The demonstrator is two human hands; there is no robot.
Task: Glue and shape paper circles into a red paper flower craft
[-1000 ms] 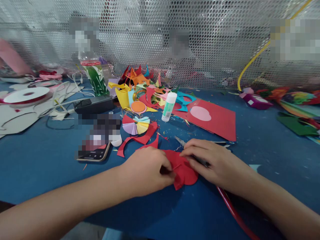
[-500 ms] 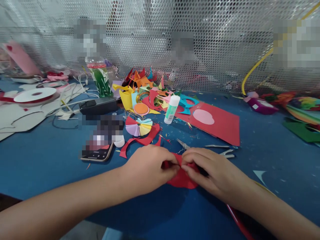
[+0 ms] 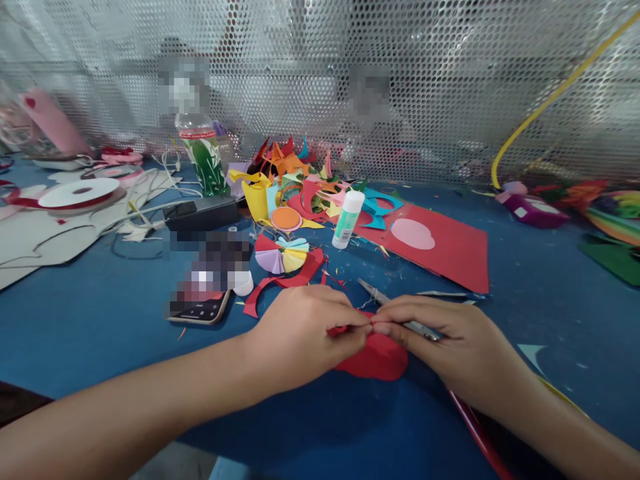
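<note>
Between my hands is a piece of red paper [image 3: 377, 357] with a rounded edge. My left hand [image 3: 313, 330] pinches it at the upper part with thumb and forefinger. The fingertips of my right hand [image 3: 430, 333] are closed on the same spot, right beside the left fingertips. Just behind my right hand lie scissors [image 3: 373, 291], partly hidden by it. Beyond my hands are a pleated multicoloured paper rosette [image 3: 281, 255], curved red paper scraps [image 3: 260, 293] and an uncapped-looking glue stick [image 3: 349, 220] standing upright.
A phone [image 3: 200, 310] and a white cap [image 3: 243, 283] lie to the left. Behind them stand a green-labelled bottle [image 3: 204, 157], a black box [image 3: 200, 212] and a ribbon spool [image 3: 83, 192]. Colourful paper scraps [image 3: 285, 167] pile up before the perforated metal screen [image 3: 440, 100]. Red sheets [image 3: 450, 250] lie right.
My right hand's fingers have straightened and flattened, and more of the red paper's lower right shows. The whole scene has shifted slightly right in view.
</note>
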